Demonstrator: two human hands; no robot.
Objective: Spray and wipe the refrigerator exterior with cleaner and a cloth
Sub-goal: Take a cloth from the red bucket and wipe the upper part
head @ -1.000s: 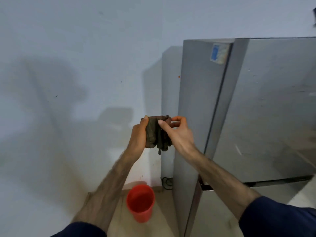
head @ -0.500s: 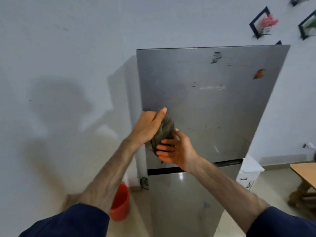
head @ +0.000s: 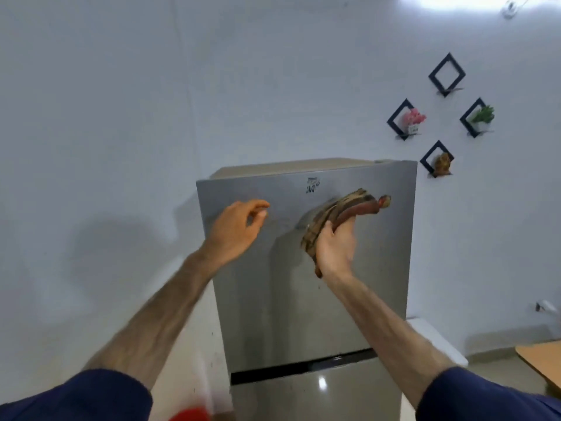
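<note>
A silver two-door refrigerator (head: 379,268) stands against the white wall, filling the middle of the view. My right hand (head: 335,247) holds a brown cloth (head: 331,212) against the upper door, and the cloth's edge smears out to the upper right. My left hand (head: 235,229) hovers at the upper door's left edge with fingers loosely curled and nothing in it. No spray bottle is visible.
A red bucket (head: 188,417) shows blurred at the bottom edge, left of the fridge. A white box (head: 437,338) stands at the fridge's right side, and a wooden table corner (head: 543,363) pokes in at the far right. Black diamond wall shelves (head: 446,74) hang above right.
My left hand has let go of the cloth and moved to the door's left edge. My right hand carried the cloth up and right across the upper door. The view tilted upward.
</note>
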